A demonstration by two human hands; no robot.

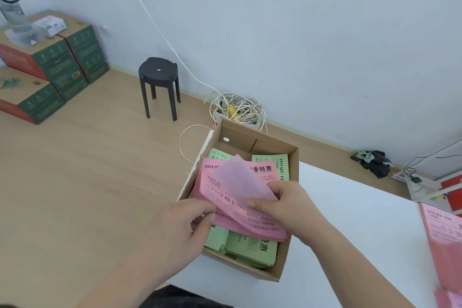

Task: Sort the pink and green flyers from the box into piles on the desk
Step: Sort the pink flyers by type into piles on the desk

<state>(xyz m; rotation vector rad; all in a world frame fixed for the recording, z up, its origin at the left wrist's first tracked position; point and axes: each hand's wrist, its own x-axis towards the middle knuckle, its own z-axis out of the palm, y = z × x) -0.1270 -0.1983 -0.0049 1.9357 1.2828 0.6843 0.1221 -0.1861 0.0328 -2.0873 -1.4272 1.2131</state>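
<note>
An open cardboard box [291,197] stands on the left end of the white desk [355,227]. Inside lie green flyers [252,247] with pink flyers [250,222] stacked over them. My right hand [287,205] pinches a single pink flyer [237,180] between thumb and fingers, and the sheet curls upward above the stack. My left hand [180,227] grips the left edge of the pink stack in the box. A pile of pink flyers [442,242] lies on the desk at the far right.
A black stool [160,82] stands on the wood floor by the wall. A white container with tangled cables [237,110] sits just behind the box. Stacked green and red cartons [50,67] fill the far left. More clutter lies past the desk's right end.
</note>
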